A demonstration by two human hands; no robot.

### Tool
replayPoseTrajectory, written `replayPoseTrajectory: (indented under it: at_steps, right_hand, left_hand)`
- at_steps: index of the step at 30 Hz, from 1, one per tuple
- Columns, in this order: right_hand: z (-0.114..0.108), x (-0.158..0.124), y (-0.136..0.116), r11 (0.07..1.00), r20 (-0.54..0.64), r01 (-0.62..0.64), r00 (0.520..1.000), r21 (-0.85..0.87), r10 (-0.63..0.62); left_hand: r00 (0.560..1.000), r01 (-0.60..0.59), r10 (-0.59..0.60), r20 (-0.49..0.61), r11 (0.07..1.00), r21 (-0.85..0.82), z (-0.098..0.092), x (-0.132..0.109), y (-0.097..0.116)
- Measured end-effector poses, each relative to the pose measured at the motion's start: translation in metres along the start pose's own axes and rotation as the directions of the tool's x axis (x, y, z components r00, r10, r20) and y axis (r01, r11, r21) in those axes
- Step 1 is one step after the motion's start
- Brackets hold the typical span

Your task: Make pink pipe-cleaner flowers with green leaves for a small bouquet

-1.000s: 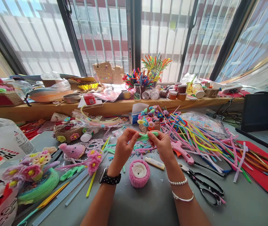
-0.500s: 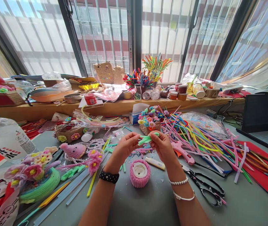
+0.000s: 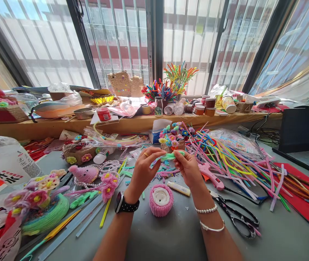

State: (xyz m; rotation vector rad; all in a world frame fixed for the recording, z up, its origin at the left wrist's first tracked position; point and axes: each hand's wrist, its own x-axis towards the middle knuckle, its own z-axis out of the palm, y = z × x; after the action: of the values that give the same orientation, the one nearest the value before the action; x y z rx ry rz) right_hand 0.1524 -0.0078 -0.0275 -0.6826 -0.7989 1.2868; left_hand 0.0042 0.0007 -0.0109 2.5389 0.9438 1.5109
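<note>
One fuzzy green bundle [image 3: 168,157], nearly level, long axis running left to right, is held beyond a pink pot [image 3: 161,209] — right hand [image 3: 189,169] pinching its right end, left hand [image 3: 144,172] half-curled at its left, grip unclear.

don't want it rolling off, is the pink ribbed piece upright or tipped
Upright: the pink ribbed piece has its top facing up, the white coil visible inside.
</note>
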Motion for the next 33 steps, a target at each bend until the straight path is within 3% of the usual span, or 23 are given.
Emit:
replayPoseTrajectory:
  at_steps: [8, 14, 22, 28, 33]
  right_hand:
    - [0.001, 0.001, 0.002, 0.979, 0.050, -0.117, 0.993, 0.168, 0.111]
    - [0.005, -0.003, 0.004, 0.978, 0.112, -0.156, 0.984, 0.136, 0.141]
    - [0.002, -0.004, 0.001, 0.995, 0.148, -0.031, 0.988, -0.093, 0.044]
    - [-0.003, -0.004, -0.002, 0.956, 0.233, 0.058, 0.972, -0.289, 0.011]
    - [-0.002, -0.004, -0.004, 0.928, 0.219, 0.117, 0.975, -0.354, -0.039]
  left_hand:
    - [0.996, 0.068, -0.072, -0.057, 0.995, -0.068, 0.007, -0.002, 0.004]
    - [0.977, 0.139, -0.141, -0.158, 0.990, -0.023, 0.010, -0.002, 0.007]
    - [0.973, 0.185, -0.195, -0.126, 0.979, -0.088, 0.006, -0.002, 0.005]
    - [0.977, 0.192, -0.202, -0.063, 0.972, -0.134, 0.001, -0.001, 0.000]
    - [0.978, 0.197, -0.204, -0.042, 0.971, -0.138, 0.000, -0.001, 0.000]
